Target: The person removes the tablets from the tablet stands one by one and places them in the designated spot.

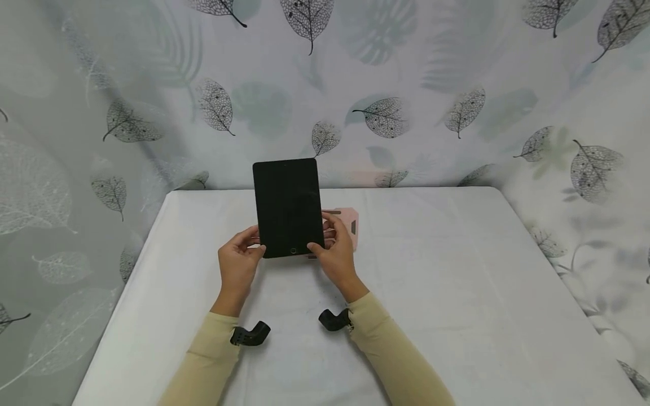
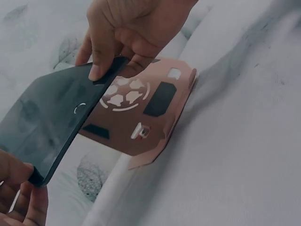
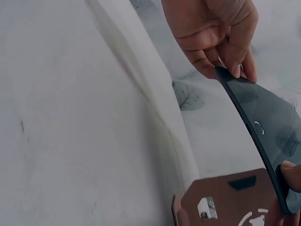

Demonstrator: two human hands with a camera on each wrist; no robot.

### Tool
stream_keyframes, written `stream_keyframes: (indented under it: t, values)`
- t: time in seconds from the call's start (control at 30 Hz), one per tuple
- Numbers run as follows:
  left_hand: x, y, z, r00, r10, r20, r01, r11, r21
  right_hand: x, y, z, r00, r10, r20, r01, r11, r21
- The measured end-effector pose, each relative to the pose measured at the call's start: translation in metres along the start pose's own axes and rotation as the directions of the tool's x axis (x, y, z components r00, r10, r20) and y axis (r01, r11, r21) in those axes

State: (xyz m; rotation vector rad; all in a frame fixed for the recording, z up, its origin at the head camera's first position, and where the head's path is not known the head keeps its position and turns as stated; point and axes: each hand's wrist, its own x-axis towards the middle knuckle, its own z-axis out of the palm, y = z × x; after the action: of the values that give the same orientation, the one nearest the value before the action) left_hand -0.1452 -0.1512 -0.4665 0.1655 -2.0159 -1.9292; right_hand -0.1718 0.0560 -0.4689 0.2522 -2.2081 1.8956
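A black tablet (image 1: 288, 206) is held upright above the table, its dark screen facing me and its round home button at the bottom. My left hand (image 1: 238, 264) pinches the lower left corner, thumb in front. At the lower right corner my right hand (image 1: 337, 254) pinches it too, with fingers behind. Partly hidden behind the tablet and right hand is a pink stand (image 1: 349, 216). The left wrist view shows this stand (image 2: 162, 122) as a pink panel with cut-outs and dark pads. In the right wrist view, only part of the stand (image 3: 218, 193) shows.
The table (image 1: 457, 293) has a white cover. Leaf-patterned curtains (image 1: 284, 67) hang at its back and sides. A black wrist camera (image 1: 251, 334) sits on the left sleeve, another black wrist camera (image 1: 333, 320) on the right.
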Motion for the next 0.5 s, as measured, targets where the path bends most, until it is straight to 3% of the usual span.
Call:
stream_keyframes:
  t: [0.5]
  values:
    - [0.007, 0.004, -0.034, 0.995, -0.076, -0.057, 0.079, 0.996, 0.038, -0.001, -0.004, 0.035, 0.997, 0.053, 0.054, -0.055, 0.998, 0.022]
